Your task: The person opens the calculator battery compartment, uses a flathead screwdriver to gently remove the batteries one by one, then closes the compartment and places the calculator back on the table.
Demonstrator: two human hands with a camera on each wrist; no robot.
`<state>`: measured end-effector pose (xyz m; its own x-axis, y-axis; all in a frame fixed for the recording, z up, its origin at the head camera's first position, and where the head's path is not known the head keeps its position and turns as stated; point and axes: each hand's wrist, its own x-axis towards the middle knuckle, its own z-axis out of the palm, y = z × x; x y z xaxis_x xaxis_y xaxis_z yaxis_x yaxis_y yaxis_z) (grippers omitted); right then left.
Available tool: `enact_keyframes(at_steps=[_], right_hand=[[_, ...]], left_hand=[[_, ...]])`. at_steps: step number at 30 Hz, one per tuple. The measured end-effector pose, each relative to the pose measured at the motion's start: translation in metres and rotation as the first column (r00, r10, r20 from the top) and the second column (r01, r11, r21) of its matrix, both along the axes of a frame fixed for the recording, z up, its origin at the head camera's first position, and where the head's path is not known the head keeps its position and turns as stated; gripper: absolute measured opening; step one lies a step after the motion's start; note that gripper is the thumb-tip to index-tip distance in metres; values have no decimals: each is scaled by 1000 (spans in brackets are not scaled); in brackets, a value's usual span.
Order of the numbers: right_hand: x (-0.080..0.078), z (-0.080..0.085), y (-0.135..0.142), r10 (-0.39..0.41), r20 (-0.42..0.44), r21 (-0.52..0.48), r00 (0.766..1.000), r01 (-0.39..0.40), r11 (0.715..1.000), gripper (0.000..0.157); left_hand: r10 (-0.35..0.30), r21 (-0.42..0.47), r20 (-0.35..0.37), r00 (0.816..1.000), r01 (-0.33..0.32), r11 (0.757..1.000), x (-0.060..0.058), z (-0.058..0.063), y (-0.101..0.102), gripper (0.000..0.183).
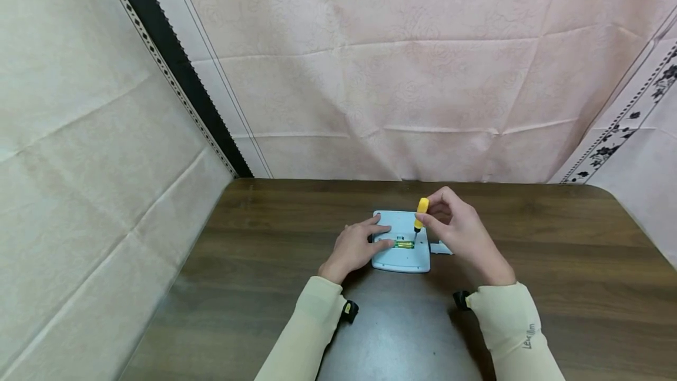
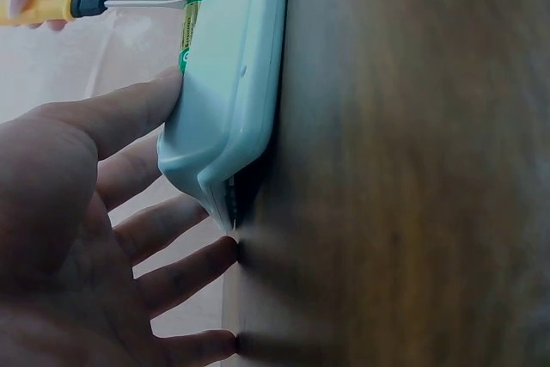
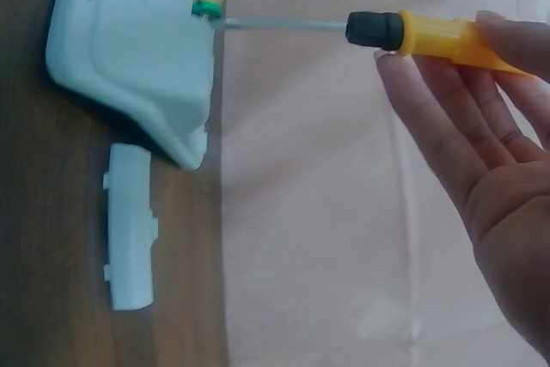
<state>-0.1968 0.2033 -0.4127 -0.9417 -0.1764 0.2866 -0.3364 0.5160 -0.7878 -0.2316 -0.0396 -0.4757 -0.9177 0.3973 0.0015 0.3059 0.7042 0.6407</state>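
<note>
A light blue plastic device (image 1: 400, 260) lies on the table with its battery compartment facing up. Green-and-yellow batteries (image 1: 404, 244) sit in that compartment. My left hand (image 1: 355, 244) rests at the device's left side, its thumb by the end of the batteries and the other fingers spread. Between thumb and fingers, my right hand (image 1: 459, 225) holds a screwdriver (image 1: 422, 207) by its yellow handle. In the right wrist view the metal shaft (image 3: 284, 24) reaches down to a battery's green end (image 3: 206, 9); whether the tip touches it I cannot tell.
A slim light blue battery cover (image 3: 131, 229) lies on the wooden table (image 1: 254, 287), just right of the device. Pale cloth (image 1: 402, 75) hangs behind the table's far edge, and more cloth hangs at both sides.
</note>
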Motion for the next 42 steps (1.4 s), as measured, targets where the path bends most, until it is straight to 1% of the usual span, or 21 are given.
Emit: enact_keyframes(at_steps=[4, 9, 15, 21, 24, 27, 32, 35, 38, 42], right_hand=[[1, 2, -5, 25, -43, 29, 999, -24, 999, 29], [4, 5, -8, 16, -70, 62, 997, -12, 998, 30], [3, 5, -9, 14, -57, 80, 998, -9, 997, 29], [3, 4, -6, -2, -31, 57, 1000, 4, 998, 30], [1, 1, -1, -20, 21, 6, 1000, 20, 1000, 31], [-1, -2, 6, -37, 80, -66, 996, 42, 997, 33], [-3, -6, 15, -40, 151, -193, 988, 69, 979, 36], [-6, -11, 18, -26, 169, -269, 985, 72, 960, 38], [-10, -18, 22, -5, 163, -343, 987, 62, 937, 39], [-14, -29, 28, 28, 157, -440, 987, 44, 897, 37]], left_hand=[[0, -2, 0, 1000, 0, 1000, 0, 0, 0, 44], [-3, -5, -7, 1000, 3, 1000, -1, -1, 1, 43], [-1, 2, -17, 1000, 1, 1000, -1, -2, 1, 43], [6, 7, -14, 1000, -6, 1000, 1, -1, 1, 42], [10, 10, -15, 1000, -10, 1000, 1, -1, 2, 42], [6, 17, -20, 1000, -6, 1000, 1, -1, 2, 41], [-11, 30, -26, 1000, 12, 999, 0, -2, 2, 41], [-11, 41, -24, 1000, 12, 999, 0, -2, 1, 41], [-10, 46, -24, 1000, 11, 999, 0, -3, 0, 41], [-10, 45, -25, 1000, 11, 999, -1, -5, -1, 41]])
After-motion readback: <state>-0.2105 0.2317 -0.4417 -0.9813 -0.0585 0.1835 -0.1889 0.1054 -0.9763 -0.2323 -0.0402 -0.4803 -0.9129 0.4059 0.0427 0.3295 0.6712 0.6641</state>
